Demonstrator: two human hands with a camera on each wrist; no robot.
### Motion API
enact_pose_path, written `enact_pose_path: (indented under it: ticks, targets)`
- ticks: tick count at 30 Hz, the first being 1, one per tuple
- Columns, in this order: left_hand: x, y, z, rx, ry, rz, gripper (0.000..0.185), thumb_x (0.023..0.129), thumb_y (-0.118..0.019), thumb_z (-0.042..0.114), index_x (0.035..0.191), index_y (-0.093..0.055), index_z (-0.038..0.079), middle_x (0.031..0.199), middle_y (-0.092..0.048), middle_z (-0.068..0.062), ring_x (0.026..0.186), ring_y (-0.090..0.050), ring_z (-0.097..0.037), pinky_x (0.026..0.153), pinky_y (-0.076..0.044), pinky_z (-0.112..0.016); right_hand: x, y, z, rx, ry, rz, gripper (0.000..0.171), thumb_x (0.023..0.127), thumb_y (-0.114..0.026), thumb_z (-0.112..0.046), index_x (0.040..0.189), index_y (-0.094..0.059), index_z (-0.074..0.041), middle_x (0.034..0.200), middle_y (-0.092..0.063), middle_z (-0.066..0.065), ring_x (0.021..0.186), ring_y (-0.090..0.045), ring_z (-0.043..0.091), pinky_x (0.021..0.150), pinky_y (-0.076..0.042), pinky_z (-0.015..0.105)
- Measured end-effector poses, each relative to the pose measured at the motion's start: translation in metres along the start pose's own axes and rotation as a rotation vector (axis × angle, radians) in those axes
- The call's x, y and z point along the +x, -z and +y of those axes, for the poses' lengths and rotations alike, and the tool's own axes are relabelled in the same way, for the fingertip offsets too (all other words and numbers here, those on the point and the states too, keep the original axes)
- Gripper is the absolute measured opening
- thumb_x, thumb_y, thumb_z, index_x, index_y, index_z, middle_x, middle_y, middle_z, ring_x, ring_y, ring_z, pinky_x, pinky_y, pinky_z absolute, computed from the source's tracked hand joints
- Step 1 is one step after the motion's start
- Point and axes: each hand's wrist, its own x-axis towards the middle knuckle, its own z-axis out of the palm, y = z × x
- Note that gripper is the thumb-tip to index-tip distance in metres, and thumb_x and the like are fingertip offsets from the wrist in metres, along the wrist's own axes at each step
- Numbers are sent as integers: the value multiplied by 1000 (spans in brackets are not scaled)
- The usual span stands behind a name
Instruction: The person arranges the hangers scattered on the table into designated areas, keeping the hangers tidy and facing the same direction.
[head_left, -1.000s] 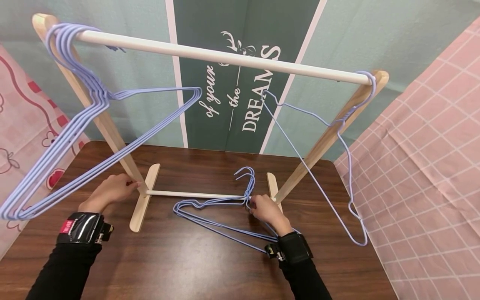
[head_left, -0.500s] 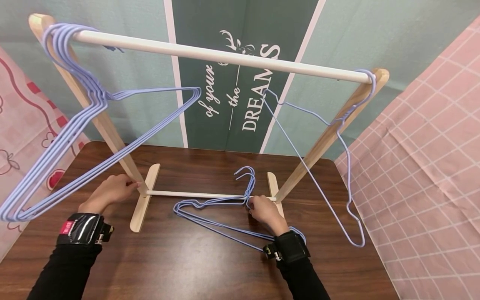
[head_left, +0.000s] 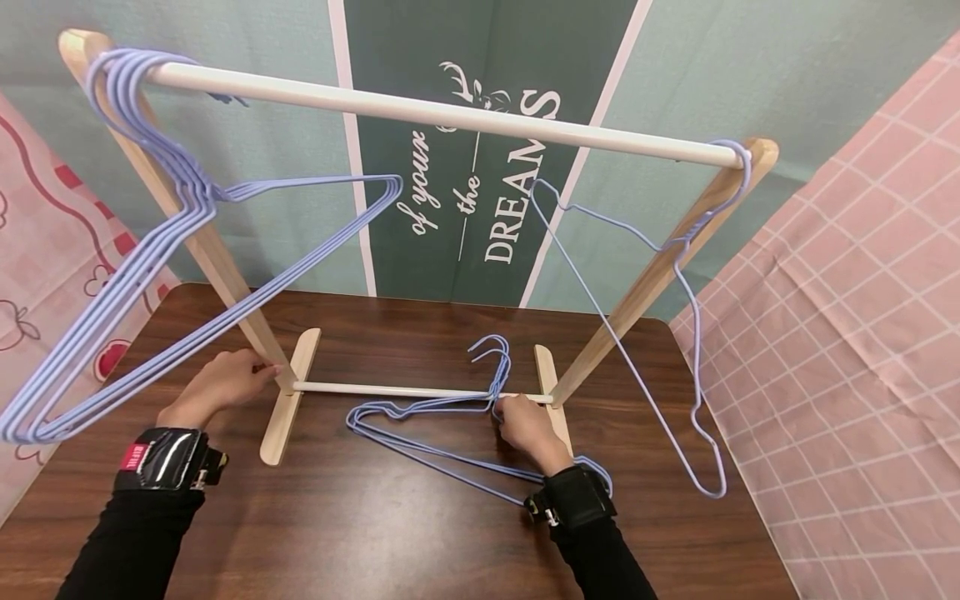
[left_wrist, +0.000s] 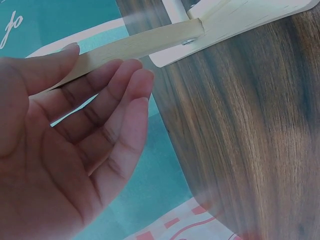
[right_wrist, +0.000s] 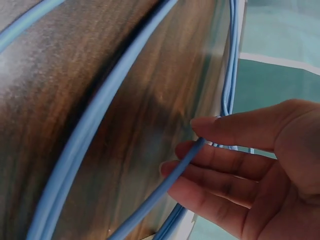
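A wooden garment rack stands on the table, with my left hand (head_left: 228,381) at the foot of its left post (head_left: 225,258). In the left wrist view, the thumb and curled fingers (left_wrist: 135,82) lie along either side of that post. My right hand (head_left: 528,425) pinches a blue wire hanger (right_wrist: 165,185) between thumb and fingers, near the neck below the hook. This hanger is in a small stack of hangers (head_left: 450,457) resting on the table, hooks toward the back, over the rack's lower bar (head_left: 390,389). The right forearm covers part of the stack.
Several blue hangers (head_left: 142,258) hang bunched at the left end of the white top rail (head_left: 420,108). One hanger (head_left: 693,317) hangs at the right end. Green cloth (head_left: 247,183) backs the brown table (head_left: 337,525); pink checked cloth (head_left: 847,333) flanks it.
My right wrist has shifted slightly left, showing more of the stack's right corner. The hanger hanging at the right has swung a little. The left hand stays at the post.
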Motion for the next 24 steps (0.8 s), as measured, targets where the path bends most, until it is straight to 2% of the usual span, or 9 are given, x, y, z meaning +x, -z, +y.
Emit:
enact_pose_path:
  ticks: [3, 9, 16, 24]
  targets:
    - [0, 0, 1, -3, 4, -6, 39, 95, -46, 28, 104, -62, -6, 78, -60, -12, 60, -45, -18, 53, -34, -33, -1, -1, -1, 7, -3, 0, 24, 69, -62, 1, 58, -47, -14, 63, -54, 3, 58, -53, 20, 47, -40, 36]
    - [0, 0, 1, 16, -2, 7, 36, 94, -47, 27, 102, -64, -5, 88, -63, -20, 68, -55, -24, 56, -39, -37, -2, -2, -1, 7, -2, 10, 26, 68, -62, 2, 57, -45, -14, 61, -52, 2, 57, -51, 19, 46, -39, 35]
    - [-1, 0, 2, 7, -5, 0, 37, 95, -47, 27, 101, -64, -5, 80, -61, -13, 62, -47, -19, 54, -35, -33, -3, -1, 1, 22, -5, 9, 27, 67, -62, 2, 56, -43, -15, 60, -48, 1, 55, -47, 19, 46, -36, 34]
    - [-1, 0, 2, -2, -4, 6, 37, 95, -47, 27, 102, -63, -6, 79, -60, -12, 59, -44, -18, 53, -33, -32, -5, 7, 2, 35, 34, 21, 24, 65, -63, 2, 58, -50, -16, 59, -48, -1, 55, -46, 17, 46, -37, 33]
